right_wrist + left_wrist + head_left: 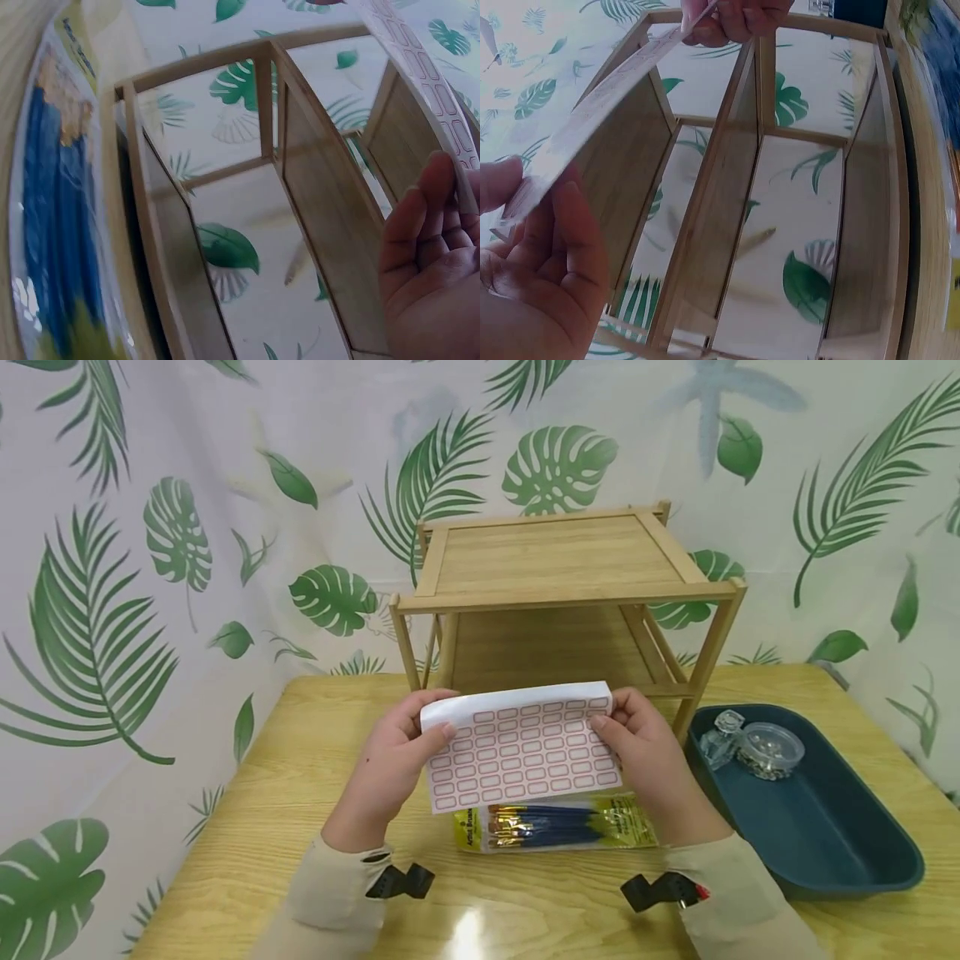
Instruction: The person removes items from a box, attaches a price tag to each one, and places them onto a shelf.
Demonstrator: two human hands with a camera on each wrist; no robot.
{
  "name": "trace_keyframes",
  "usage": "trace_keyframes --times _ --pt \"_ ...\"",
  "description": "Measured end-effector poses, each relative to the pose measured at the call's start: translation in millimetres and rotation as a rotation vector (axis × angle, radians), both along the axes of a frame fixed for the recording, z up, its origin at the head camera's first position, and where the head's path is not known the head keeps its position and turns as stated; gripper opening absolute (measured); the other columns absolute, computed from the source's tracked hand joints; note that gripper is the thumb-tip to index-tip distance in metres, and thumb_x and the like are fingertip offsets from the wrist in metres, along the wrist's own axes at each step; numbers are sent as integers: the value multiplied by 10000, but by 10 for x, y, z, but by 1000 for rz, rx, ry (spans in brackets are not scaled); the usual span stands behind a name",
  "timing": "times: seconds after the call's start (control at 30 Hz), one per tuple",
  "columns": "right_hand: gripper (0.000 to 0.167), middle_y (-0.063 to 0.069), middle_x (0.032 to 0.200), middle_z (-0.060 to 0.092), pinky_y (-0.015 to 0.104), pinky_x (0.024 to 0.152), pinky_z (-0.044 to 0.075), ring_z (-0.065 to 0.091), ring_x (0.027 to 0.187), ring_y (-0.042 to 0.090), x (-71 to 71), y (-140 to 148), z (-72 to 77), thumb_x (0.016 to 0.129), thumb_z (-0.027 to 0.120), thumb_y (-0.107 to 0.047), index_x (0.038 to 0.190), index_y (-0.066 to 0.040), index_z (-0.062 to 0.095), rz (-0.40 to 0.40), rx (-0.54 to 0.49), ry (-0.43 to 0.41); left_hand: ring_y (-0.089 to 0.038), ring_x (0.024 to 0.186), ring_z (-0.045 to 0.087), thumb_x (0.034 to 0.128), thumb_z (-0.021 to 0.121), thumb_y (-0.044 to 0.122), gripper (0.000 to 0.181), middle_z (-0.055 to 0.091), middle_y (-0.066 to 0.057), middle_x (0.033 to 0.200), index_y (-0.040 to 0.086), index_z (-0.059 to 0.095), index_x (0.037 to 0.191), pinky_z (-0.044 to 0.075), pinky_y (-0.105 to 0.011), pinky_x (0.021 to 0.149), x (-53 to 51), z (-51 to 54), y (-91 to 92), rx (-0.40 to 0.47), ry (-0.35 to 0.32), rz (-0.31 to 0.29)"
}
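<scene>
A white sheet of red-bordered label stickers (521, 747) is held up between both hands, its top edge curling over. My left hand (393, 760) pinches its left edge, thumb on the printed face and fingers behind. On the opposite edge my right hand (648, 756) pinches it in the same way. In the left wrist view the sheet (592, 112) appears nearly edge-on, running between the two hands. Below and behind it on the table lies a clear and yellow packet of blue-handled paintbrushes (555, 825), partly covered by the sheet.
A wooden shelf rack (555, 560) stands at the back of the table (247, 827). To the right is a dark teal tray (817, 827) holding a small clear glass bottle (720, 742) and a round clear container (770, 750) of small pieces. A leaf-patterned cloth hangs behind.
</scene>
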State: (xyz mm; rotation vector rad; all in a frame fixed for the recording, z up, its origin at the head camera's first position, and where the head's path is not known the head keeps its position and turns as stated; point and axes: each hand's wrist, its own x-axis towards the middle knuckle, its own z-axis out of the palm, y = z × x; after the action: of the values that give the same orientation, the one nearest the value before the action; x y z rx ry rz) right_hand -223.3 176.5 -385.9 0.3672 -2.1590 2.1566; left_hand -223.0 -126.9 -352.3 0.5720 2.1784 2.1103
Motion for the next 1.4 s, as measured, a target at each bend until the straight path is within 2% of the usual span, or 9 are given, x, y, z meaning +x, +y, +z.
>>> trace_keyframes --times 0.1,0.23,0.37,0.5,0.6,0.67,0.8,1.0,1.4 --pt "184 100 1010 663 336 682 601 696 815 182 5 85 60 1072 517 -167 1132 -8 445 21 17 -19 -320 1028 657 1024 592 102 301 650 -163 1201 107 558 1322 579 -449 815 -2 2 95 29 -7 6" --pt "224 134 1080 645 318 736 582 663 899 193 -3 176 95 1075 511 -173 1168 20 446 37 139 -1 -298 981 704 1031 594 135 286 702 -121 1148 146 533 1310 589 -459 781 26 6 172 13 -18 44" --pt "374 150 1172 607 260 814 539 618 998 229 4 210 122 1054 561 -199 1340 -7 415 -51 290 72 -264 913 736 1032 584 126 302 743 -85 1076 175 517 1323 600 -445 741 59 17 220 -44 -4 89" --pt "495 92 1236 555 274 899 458 537 1086 226 53 172 177 1006 636 -200 1432 -64 425 -220 452 207 -242 894 740 1024 587 104 328 745 -79 1059 181 516 1336 603 -434 725 94 29 267 -82 23 112" --pt "420 74 1261 541 374 901 454 503 1119 234 116 96 219 959 674 -130 1354 -66 545 -301 559 361 -224 884 736 1019 590 98 335 741 -77 1054 164 523 1341 603 -426 713 129 28 313 -122 38 112" --pt "348 80 1257 550 433 898 455 493 1139 253 161 24 240 925 697 -85 1265 -63 628 -314 623 475 -213 872 732 1017 591 101 331 737 -70 1049 148 532 1339 601 -419 706 153 24 347 -154 44 106" --pt "273 51 1207 592 447 921 461 483 1175 244 233 -127 276 874 757 -78 1143 -95 713 -274 710 633 -207 855 711 1017 595 117 319 713 -58 1050 162 560 1331 596 -404 684 201 6 405 -197 47 83" --pt "242 -6 1136 637 447 920 422 537 1097 217 274 -263 290 850 802 -123 1086 -140 750 -162 716 732 -184 847 699 1021 585 124 229 712 -16 1057 233 679 1200 593 -370 680 240 -24 431 -221 81 57" --pt "239 -19 1164 612 366 867 470 527 1104 190 302 -394 223 873 797 -116 1103 -152 742 -62 658 743 -220 847 688 1013 617 151 208 678 -65 1039 150 667 1215 592 -385 686 276 1 408 -175 70 -6"
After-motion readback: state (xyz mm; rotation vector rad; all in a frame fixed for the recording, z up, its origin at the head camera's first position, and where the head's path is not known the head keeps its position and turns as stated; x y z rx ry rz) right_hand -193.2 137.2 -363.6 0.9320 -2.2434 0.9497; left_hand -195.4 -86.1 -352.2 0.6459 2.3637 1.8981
